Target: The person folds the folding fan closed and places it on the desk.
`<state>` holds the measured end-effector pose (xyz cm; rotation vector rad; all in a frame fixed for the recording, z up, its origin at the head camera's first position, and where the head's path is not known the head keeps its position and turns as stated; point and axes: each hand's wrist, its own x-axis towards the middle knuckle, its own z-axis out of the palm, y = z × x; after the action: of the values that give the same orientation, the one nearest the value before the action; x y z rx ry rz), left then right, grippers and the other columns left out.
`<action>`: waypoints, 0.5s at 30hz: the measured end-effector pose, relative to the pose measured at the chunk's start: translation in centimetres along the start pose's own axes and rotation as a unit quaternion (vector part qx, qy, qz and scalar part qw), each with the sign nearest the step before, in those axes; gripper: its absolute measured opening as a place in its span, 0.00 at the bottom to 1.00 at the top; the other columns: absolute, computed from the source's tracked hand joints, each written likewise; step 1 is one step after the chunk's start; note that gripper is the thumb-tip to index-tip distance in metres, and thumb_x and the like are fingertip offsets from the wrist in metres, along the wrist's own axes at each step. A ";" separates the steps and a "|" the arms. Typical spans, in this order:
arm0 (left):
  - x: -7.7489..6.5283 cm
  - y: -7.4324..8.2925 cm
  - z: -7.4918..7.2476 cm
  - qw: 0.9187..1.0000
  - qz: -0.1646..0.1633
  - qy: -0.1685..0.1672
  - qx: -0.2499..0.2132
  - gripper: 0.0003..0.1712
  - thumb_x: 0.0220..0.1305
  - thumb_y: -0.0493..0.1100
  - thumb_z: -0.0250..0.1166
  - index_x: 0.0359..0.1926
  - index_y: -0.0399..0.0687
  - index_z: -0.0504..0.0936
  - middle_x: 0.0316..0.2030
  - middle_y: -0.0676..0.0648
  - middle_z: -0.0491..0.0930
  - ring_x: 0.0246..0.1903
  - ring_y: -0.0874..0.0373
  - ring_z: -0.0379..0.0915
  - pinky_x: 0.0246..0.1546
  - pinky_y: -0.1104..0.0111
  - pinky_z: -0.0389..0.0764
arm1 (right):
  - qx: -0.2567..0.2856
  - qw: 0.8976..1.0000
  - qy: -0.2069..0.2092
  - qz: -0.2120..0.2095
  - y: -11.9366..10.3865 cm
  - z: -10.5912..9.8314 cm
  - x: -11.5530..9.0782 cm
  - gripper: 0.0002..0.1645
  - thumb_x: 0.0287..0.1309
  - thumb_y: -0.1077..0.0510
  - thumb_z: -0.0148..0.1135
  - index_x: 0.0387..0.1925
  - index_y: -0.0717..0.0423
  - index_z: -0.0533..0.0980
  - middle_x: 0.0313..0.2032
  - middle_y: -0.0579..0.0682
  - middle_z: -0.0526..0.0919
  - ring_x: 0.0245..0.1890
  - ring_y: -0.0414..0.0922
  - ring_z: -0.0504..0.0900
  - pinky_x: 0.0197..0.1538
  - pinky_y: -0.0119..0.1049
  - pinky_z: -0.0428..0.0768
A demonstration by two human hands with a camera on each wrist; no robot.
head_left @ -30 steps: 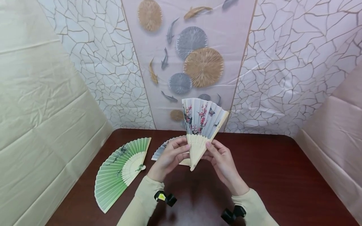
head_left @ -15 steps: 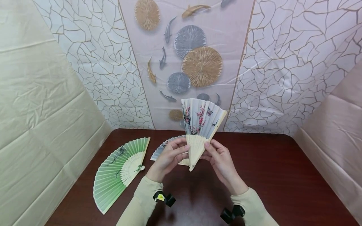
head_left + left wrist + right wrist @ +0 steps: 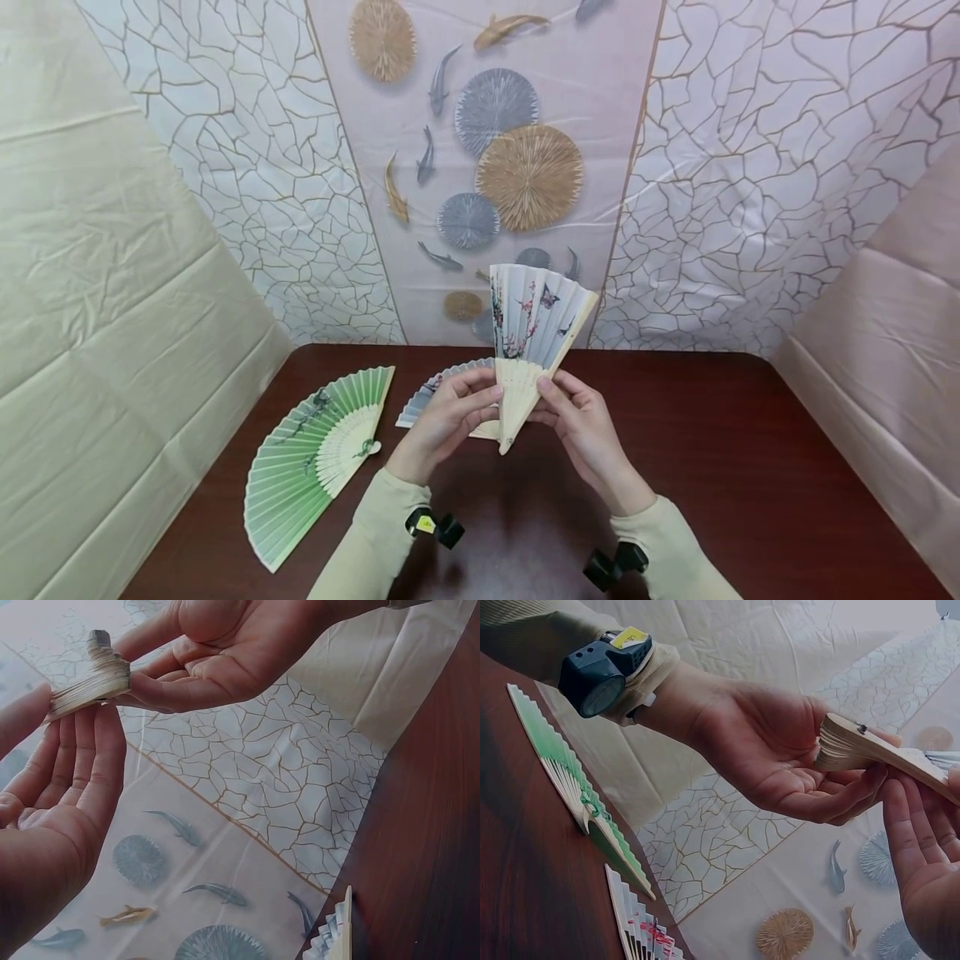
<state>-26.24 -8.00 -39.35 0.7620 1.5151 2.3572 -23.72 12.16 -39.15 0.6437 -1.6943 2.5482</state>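
Note:
A partly spread folding fan [image 3: 521, 321], white with pink blossoms and butterflies, is held up over the table with its pale ribs pointing down. On its left edge my left hand [image 3: 450, 417] pinches the ribs between thumb and fingers. My right hand [image 3: 588, 429] pinches the right outer rib, thumb in front. The left wrist view shows the stacked rib ends [image 3: 90, 690] between both hands. Behind my left hand, a greyish-white fan [image 3: 429, 393] lies spread on the table, partly hidden. A green fan [image 3: 300, 467] lies wide open to the left.
The dark red-brown table [image 3: 720, 467] extends to the right of my hands. A patterned cloth backdrop [image 3: 712, 208] with printed fish and discs hangs behind it. Cream fabric [image 3: 135, 333] borders the left side, and pinkish fabric [image 3: 885, 333] the right.
The held fan has become slightly narrower as its left edge moved towards the right one. Both hands keep their grip. The whole head view has shifted a little, and the two lying fans stay put.

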 end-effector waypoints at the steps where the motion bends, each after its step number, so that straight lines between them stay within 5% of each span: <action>1: 0.0 0.0 0.0 1.000 0.001 0.000 0.002 0.15 0.69 0.32 0.58 0.46 0.53 0.85 0.39 0.50 0.81 0.39 0.60 0.79 0.42 0.69 0.84 | -0.001 1.000 0.001 0.000 0.0 0.0 0.0 0.10 0.74 0.60 0.56 0.51 0.53 0.80 0.40 0.48 0.87 0.36 0.42 0.86 0.45 0.38 0.86; 15: -0.2 0.1 0.1 1.000 -0.007 0.003 0.020 0.16 0.69 0.31 0.57 0.47 0.53 0.85 0.41 0.50 0.82 0.40 0.59 0.79 0.44 0.67 0.84 | -0.007 1.000 -0.002 -0.004 -0.1 0.1 -0.3 0.10 0.74 0.60 0.55 0.50 0.52 0.81 0.40 0.48 0.87 0.36 0.43 0.86 0.45 0.39 0.86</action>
<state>-26.01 -8.05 -39.29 0.7510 1.5706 2.3280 -23.40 12.20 -39.10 0.6529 -1.7066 2.5292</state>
